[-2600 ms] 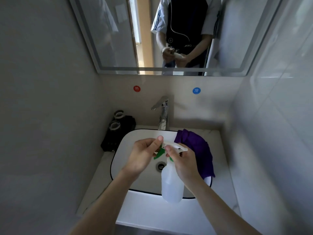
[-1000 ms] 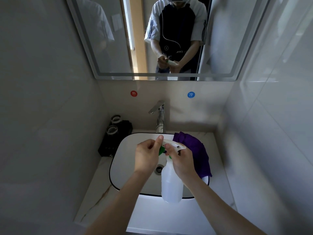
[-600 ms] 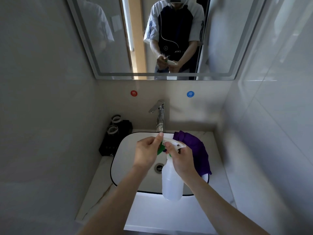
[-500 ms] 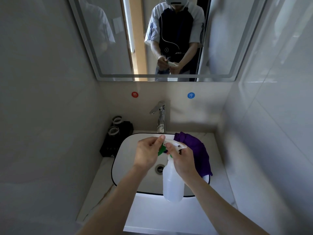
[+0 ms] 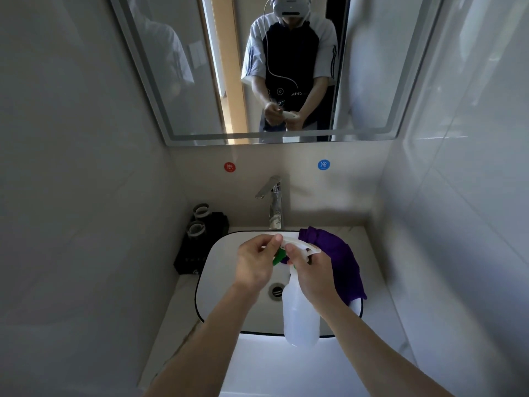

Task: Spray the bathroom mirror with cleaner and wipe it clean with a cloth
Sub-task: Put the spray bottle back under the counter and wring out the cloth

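The right hand point(image 5: 313, 277) wraps the neck of the spray bottle point(image 5: 300, 316), hiding the neck and most of the green trigger; only a sliver of green shows between the two hands. The left hand point(image 5: 253, 266) pinches the front tip of the white spray head, so the nozzle itself is covered and its setting cannot be made out. The bottle hangs below the right-hand grip over the sink point(image 5: 226, 270), its long axis roughly upright, base toward the person, with the head pointing away from the grip toward the left hand and the faucet point(image 5: 275, 202). The purple cloth point(image 5: 342, 262) lies just beyond the right hand on the sink's right rim, partly hidden by that hand. The mirror point(image 5: 171, 67) above is cut off at the top.
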Motion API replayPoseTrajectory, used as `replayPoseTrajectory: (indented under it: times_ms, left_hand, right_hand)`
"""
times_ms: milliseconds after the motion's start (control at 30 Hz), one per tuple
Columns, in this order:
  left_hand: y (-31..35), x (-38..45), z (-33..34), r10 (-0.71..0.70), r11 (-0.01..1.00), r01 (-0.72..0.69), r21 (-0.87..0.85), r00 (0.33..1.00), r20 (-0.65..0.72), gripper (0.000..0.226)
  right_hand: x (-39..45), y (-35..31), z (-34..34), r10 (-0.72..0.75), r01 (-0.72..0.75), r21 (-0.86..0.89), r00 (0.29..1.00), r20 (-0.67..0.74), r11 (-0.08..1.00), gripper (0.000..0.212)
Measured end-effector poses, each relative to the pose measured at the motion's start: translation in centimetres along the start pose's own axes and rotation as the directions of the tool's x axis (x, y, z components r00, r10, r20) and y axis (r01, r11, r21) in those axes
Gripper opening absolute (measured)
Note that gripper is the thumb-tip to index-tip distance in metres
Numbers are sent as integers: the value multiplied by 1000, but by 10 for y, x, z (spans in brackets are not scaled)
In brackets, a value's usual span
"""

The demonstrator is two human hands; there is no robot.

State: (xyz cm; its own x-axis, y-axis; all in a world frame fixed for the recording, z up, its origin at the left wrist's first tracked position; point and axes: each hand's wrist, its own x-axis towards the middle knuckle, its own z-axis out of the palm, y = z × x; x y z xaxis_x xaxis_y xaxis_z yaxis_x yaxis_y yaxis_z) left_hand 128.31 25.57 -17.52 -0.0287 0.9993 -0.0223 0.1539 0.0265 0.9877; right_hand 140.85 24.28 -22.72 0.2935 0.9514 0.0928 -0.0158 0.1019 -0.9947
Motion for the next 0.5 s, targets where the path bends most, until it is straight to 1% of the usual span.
replayPoseTrajectory:
  times_ms: [167,233,300,367,433,500]
  left_hand:
    - [-1,0,-1,6,999,-4,-48,999,42,21]
    - [-2,1,-5,-22,995,30,-90,996,88,18]
    - [0,4,-12,-76,989,95,-116,985,157,22]
    - [3,12,-19,-95,995,101,-19,974,206,30]
    - [5,21,-23,-51,996,35,76,974,220,29]
    - [4,27,-27,-19,997,2,78,974,225,33]
  right_hand:
    - [-2,2,6,-17,18,7,998,-57,1000,17]
    - [-3,1,8,-17,17,-1,997,-74,1000,18]
    - [-6,-1,10,-6,7,10,995,-96,1000,20]
    - [-8,-2,12,-9,8,-14,993,-116,1000,23]
    - [-9,-2,17,-3,-2,-37,991,-134,999,25]
    - [-11,-1,24,-5,-3,-46,986,-166,999,25]
